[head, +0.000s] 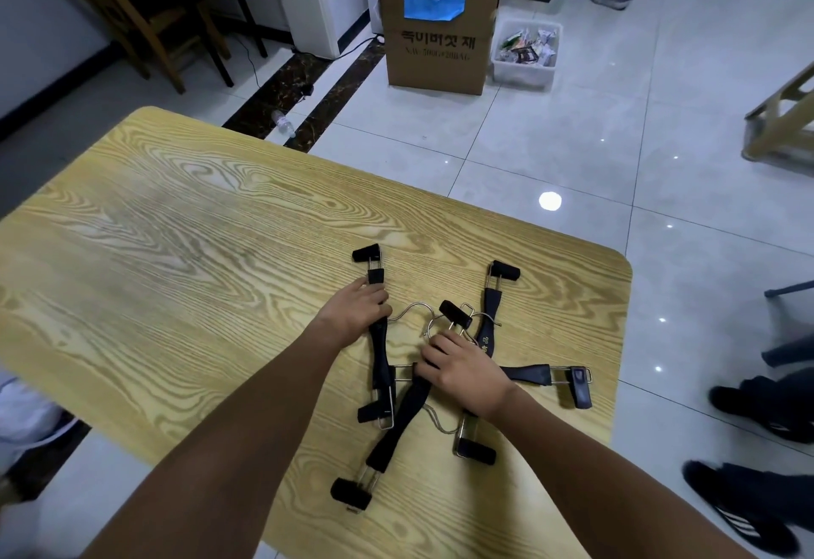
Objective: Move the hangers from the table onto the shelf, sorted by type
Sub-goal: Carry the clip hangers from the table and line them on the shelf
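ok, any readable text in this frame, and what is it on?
"N.W 500G×20BAG": faint small print on the cardboard box.
Roughly "죽이버섯 재": large Korean line above it on the same box, blurred, so the reading is uncertain.
Gold marks on one hanger: too small to read.
Blue tape on the box: no text visible.

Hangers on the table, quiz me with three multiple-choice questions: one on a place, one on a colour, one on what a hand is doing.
1. The cardboard box stands: A on the table; B on the floor; C on a chair.
2. The hangers are: A white; B black; C red.
3. The left hand: A grips a hanger; B hangs idle; C holds a bottle.
Answers: B, tiles lie under it; B, every body and clip is black; A, its fingers curl over one bar.
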The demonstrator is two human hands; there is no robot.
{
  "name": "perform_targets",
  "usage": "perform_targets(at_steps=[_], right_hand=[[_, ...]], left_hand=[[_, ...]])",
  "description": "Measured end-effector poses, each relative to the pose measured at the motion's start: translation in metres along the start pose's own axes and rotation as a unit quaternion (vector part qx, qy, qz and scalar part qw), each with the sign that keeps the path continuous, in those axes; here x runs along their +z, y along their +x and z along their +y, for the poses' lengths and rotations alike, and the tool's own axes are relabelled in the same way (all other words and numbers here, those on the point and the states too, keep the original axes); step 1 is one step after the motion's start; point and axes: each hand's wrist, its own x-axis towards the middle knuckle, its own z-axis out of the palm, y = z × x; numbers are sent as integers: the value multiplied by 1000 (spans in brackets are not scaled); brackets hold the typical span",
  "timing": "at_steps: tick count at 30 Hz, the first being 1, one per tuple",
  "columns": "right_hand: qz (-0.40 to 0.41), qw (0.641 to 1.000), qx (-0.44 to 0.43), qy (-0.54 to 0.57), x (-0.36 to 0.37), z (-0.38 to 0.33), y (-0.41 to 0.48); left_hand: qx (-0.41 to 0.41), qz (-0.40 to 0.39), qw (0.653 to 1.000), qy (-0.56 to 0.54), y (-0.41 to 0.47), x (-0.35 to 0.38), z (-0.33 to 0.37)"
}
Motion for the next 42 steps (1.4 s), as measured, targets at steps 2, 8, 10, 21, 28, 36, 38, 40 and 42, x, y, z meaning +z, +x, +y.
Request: perform_targets(at_steps=[2, 8, 10, 21, 28, 36, 38, 40, 42], right_hand=[[23, 1000, -2, -13, -2, 2, -3], [55, 999, 1, -2, -16, 5, 5], [67, 998, 13, 4, -19, 7, 10], [-94, 991, 93, 20, -63, 27, 27], [-120, 959, 211, 144, -77, 25, 45], [-104, 948, 201, 223, -80, 8, 65], [-101, 942, 208, 243, -80, 4, 67], [-98, 938, 215, 253, -82, 0, 66], [-97, 944, 206, 237, -81, -3, 65]], left_hand=[[-10, 0, 1000, -1, 0, 2, 0], [-25, -10, 999, -31, -3, -3, 3], [-24, -6, 998, -57, -6, -7, 4], [-112, 65, 959, -254, -51, -50, 5], [-111, 61, 966, -224, -89, -54, 21], [-146, 92, 972, -156, -100, -52, 28], [-149, 99, 972, -153, -103, -50, 27], [-146, 92, 973, -151, -105, -47, 26], [-142, 86, 976, -143, -106, -44, 23]])
